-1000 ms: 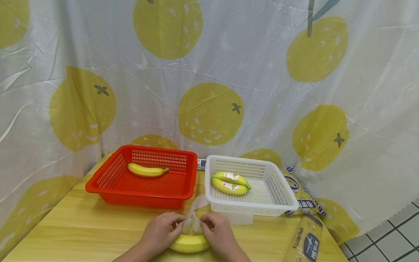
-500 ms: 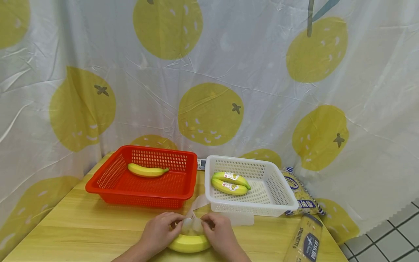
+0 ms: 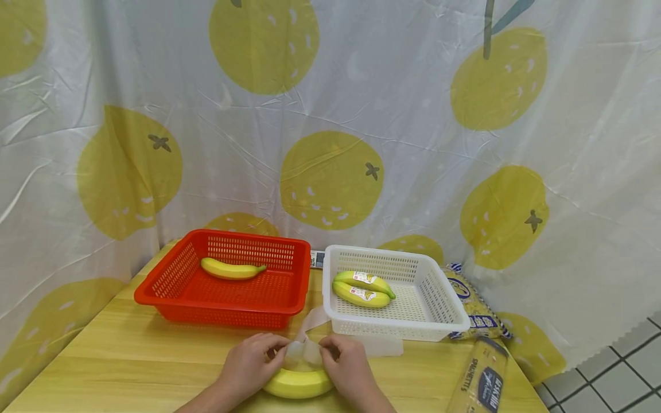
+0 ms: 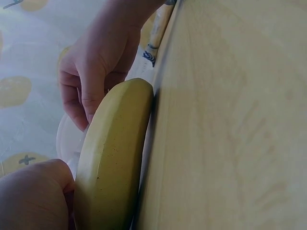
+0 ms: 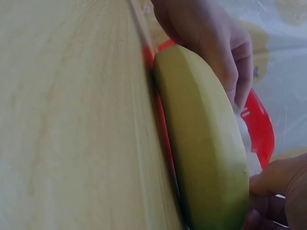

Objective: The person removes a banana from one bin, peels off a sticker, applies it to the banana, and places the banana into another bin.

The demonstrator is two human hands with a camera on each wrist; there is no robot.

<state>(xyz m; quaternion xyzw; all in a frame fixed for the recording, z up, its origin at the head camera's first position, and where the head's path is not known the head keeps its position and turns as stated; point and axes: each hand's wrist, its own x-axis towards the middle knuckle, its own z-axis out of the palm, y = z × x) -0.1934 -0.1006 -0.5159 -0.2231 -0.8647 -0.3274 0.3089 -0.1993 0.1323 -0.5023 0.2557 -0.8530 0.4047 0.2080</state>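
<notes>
Across the back, curtain (image 3: 248, 166): white, hung the full width, printed with large yellow fruit.
Red basket (image 3: 222, 315): slatted plastic, at the left of the wooden worktop (image 3: 129, 367); one basket banana (image 3: 232, 269) lies inside, stem pointing right.
Left hand (image 3: 254, 362): at the near centre, thumb and fingers pinching the left side of a translucent strip (image 3: 312, 353).
Near banana (image 3: 298, 384): yellow, lying crosswise on the worktop between the hands, on the wearer's side of the strip.
Right hand (image 3: 345, 361): thumb and fingers pinching the strip from the right, just beside the near banana's right end.
White basket (image 3: 382, 327): slatted plastic, right of the red one and just apart from it; a rear banana (image 3: 381, 284) and a front banana (image 3: 382, 300) lie side by side within, each with a printed sticker.
Packet (image 3: 477, 310): yellow and blue, just beside the white basket's right end.
Spaghetti container (image 3: 480, 376): lettered "SPAGHETTI", dark-ended, cut off by the bottom edge.
Floor (image 3: 599, 396): pale tiles at far right.
</notes>
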